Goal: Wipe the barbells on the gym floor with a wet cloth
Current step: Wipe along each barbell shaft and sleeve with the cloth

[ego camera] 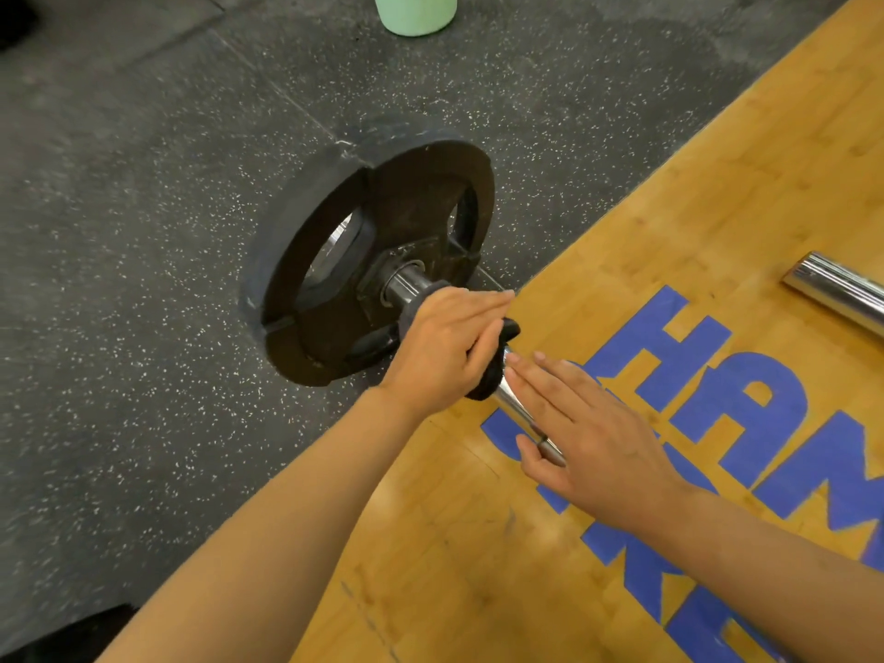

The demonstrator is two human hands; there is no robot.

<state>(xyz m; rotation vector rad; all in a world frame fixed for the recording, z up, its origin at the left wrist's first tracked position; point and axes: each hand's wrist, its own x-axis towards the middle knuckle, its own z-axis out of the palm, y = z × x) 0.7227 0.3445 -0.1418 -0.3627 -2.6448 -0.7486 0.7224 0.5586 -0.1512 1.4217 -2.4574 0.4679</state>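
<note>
A chrome barbell (pixel 508 397) lies across the edge of the wooden platform, with a black weight plate (pixel 344 260) on its far end over the rubber floor. My left hand (pixel 440 346) presses a dark cloth (pixel 492 370) onto the bar just behind the plate, fingers mostly straight over it. My right hand (pixel 588 437) lies flat on the bar a little nearer to me, fingers straight, thumb under the shaft. The bar between the hands shows as a short shiny stretch.
A second chrome bar end (pixel 837 291) lies on the wooden platform (pixel 669 208) at the right. A pale green container (pixel 415 12) stands on the speckled rubber floor (pixel 143 232) at the top. Blue lettering covers the platform near my right arm.
</note>
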